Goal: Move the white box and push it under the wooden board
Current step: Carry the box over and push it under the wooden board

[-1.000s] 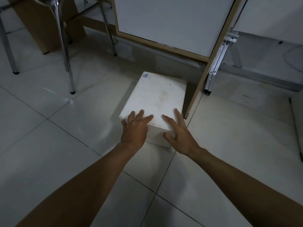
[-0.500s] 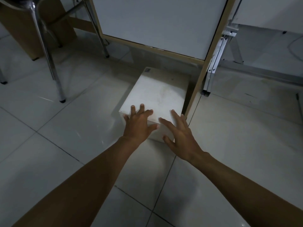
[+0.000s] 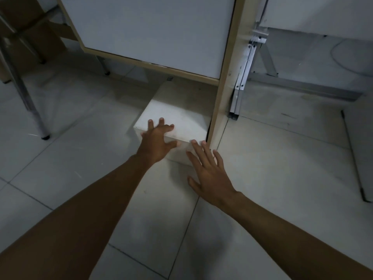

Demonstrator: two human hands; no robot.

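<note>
The white box [image 3: 179, 110] lies flat on the tiled floor, its far end tucked below the bottom edge of the wooden board [image 3: 153, 33], a white panel in a light wood frame. The box's right side runs close along the frame's upright post [image 3: 224, 93]. My left hand [image 3: 156, 140] presses on the near left corner of the box, fingers spread over its top edge. My right hand [image 3: 207, 168] is flat and spread, its fingertips touching the near right face of the box. Neither hand grips anything.
A metal chair leg [image 3: 30, 106] stands on the floor at the left, with brown cardboard [image 3: 26, 37] behind it. Folded aluminium brackets [image 3: 244, 77] hang just right of the post. A thin dark rod [image 3: 355, 158] lies on the tiles at the far right.
The box has slid away from me, farther under the board, so less of its top shows. Both hands followed it forward, and my right hand slipped from the top to the near face.
</note>
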